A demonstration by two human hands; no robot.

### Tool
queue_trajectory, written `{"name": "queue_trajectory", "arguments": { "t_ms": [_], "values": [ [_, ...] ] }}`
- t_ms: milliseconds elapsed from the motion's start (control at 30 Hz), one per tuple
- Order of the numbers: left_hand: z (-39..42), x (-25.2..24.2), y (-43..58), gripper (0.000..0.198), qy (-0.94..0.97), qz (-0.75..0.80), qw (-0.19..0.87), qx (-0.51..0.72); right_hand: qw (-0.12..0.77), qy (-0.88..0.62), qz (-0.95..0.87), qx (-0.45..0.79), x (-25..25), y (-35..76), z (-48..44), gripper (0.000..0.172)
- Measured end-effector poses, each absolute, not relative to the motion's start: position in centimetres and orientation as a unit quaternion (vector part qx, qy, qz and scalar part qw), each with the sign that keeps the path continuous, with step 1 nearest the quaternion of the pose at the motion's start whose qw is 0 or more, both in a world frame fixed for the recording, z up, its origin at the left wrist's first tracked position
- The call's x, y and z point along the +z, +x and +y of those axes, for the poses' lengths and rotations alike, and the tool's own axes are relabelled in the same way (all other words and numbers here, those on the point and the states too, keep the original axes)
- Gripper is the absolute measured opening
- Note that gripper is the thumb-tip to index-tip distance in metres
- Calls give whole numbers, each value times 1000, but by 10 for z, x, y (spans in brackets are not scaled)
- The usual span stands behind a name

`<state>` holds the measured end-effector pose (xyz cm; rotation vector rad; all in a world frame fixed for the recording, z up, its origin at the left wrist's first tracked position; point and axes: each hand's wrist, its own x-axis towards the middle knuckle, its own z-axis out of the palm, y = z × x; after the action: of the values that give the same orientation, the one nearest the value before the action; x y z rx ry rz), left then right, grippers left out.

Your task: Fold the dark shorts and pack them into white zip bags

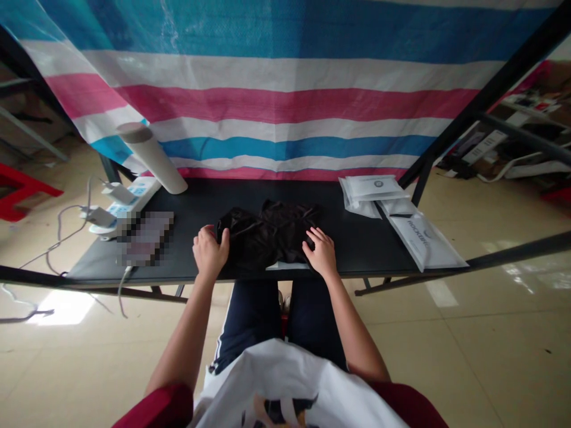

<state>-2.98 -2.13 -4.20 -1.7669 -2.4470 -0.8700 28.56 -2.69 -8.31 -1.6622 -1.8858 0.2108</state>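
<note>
A crumpled piece of thin black cloth (261, 235) lies in the middle of the dark tabletop; its kind of garment cannot be made out. My left hand (209, 252) is curled round the cloth's left edge, with the thumb on the near side. On the right end of the cloth rests my right hand (322, 252), its fingers loosely spread. A sliver of something white (289, 266) peeks out from under the cloth at the table's front edge.
Several white printed packets (417, 232) lie at the table's right end. To the left are a white cylinder with a grey top (154, 159), a power strip with plugs (134, 196) and a blurred-out device (149, 238) on a cable. A striped tarp (285, 104) hangs behind.
</note>
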Motion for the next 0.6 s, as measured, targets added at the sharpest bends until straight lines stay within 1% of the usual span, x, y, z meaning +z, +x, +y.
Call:
{"name": "queue_trajectory", "arguments": {
  "t_ms": [100,233,300,400,600],
  "values": [
    [-11,-43,-48,61,-527,-828,-22,-190,306,-626,-712,81,-84,286,-27,37],
    [-10,-44,-46,50,-566,-814,-15,-127,310,-626,-711,82,-83,286,-27,38],
    [-11,-41,-41,43,-575,-809,-15,-121,309,-626,-711,84,-83,286,-27,38],
    [-10,-27,-31,41,-566,-814,-33,-123,308,-627,-710,88,-82,285,-27,38],
    [8,24,23,35,-627,-763,-30,-154,303,-628,-711,91,-79,285,-29,38]
  ]
}}
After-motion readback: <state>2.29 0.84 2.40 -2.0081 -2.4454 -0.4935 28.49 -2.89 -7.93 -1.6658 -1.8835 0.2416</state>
